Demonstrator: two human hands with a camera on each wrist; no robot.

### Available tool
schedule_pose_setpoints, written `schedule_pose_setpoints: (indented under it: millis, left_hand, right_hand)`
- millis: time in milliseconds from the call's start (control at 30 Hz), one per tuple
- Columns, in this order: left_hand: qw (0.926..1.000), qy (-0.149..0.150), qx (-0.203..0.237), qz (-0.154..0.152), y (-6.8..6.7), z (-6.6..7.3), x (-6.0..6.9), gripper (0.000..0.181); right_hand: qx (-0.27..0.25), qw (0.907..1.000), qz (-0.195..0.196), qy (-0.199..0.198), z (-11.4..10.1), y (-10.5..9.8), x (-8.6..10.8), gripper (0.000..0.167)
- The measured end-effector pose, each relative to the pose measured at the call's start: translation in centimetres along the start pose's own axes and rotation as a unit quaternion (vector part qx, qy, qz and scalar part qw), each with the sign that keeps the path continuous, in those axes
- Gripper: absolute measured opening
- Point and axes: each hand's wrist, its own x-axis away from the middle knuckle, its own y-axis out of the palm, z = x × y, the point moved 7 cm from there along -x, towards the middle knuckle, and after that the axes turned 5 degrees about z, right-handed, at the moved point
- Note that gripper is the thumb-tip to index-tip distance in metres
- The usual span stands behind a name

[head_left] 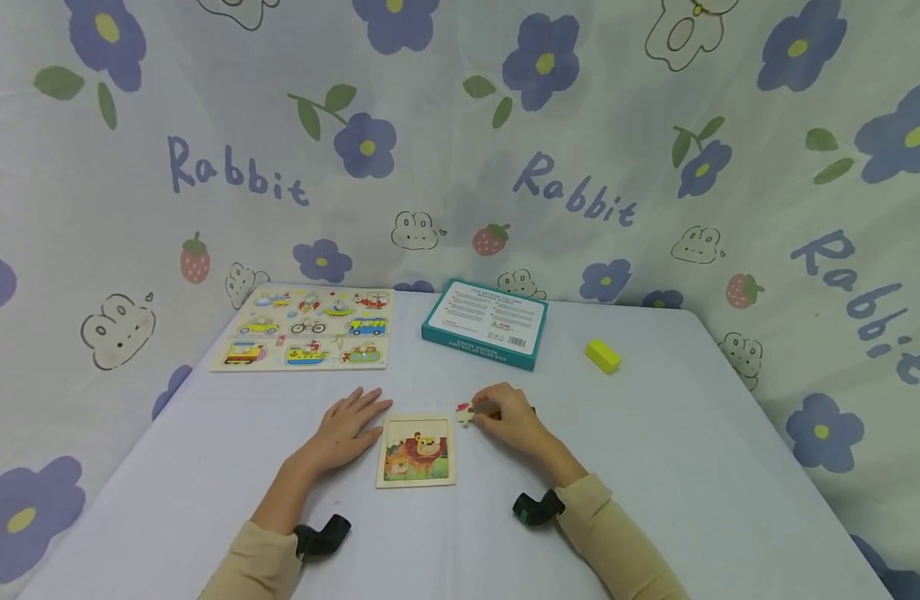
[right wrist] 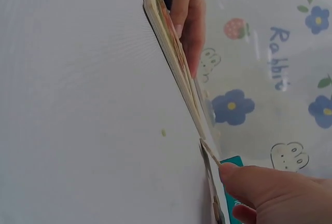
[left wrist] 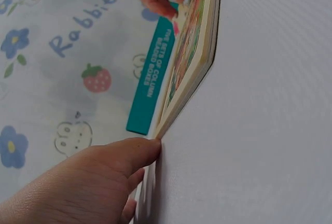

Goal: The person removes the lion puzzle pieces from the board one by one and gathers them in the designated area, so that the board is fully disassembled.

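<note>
A wooden jigsaw puzzle point(head_left: 417, 480) with a lion picture lies on the white table between the hands. Flat on the tabletop rests my left hand point(head_left: 343, 430), fingers spread, its thumb touching the puzzle's left edge. To the right of the puzzle, my right hand point(head_left: 514, 421) pinches a small puzzle piece point(head_left: 464, 414), pale with some pink-red, between thumb and fingers. The right wrist view shows this thin piece point(right wrist: 210, 152) tilted near the puzzle's edge. Some darker pieces point(right wrist: 217, 209) lie under the right hand, mostly hidden by it.
At the back left lies a wooden vehicle puzzle board point(head_left: 302, 330). A teal and white box point(head_left: 484, 323) sits at the back middle, and a yellow block point(head_left: 602, 356) is to its right. A patterned curtain point(head_left: 445, 192) hangs behind the table.
</note>
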Motion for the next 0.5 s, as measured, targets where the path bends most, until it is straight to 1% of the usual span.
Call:
schedule_pose_setpoints:
  millis: [167, 300, 500]
  left_hand:
    - [1.0, 0.002, 0.004, 0.003, 0.02, -0.01, -0.02, 0.046]
    - [1.0, 0.001, 0.005, 0.004, 0.04, -0.04, -0.07, 0.046]
    - [1.0, 0.0, -0.001, 0.001, -0.04, 0.05, -0.02, 0.046]
  right_hand:
    - [0.014, 0.9998, -0.006, 0.011, 0.16, 0.16, 0.07, 0.026]
    - [0.036, 0.9993, -0.001, 0.007, 0.31, 0.18, 0.12, 0.024]
    - [0.043, 0.9991, -0.003, 0.0, 0.21, 0.24, 0.1, 0.022]
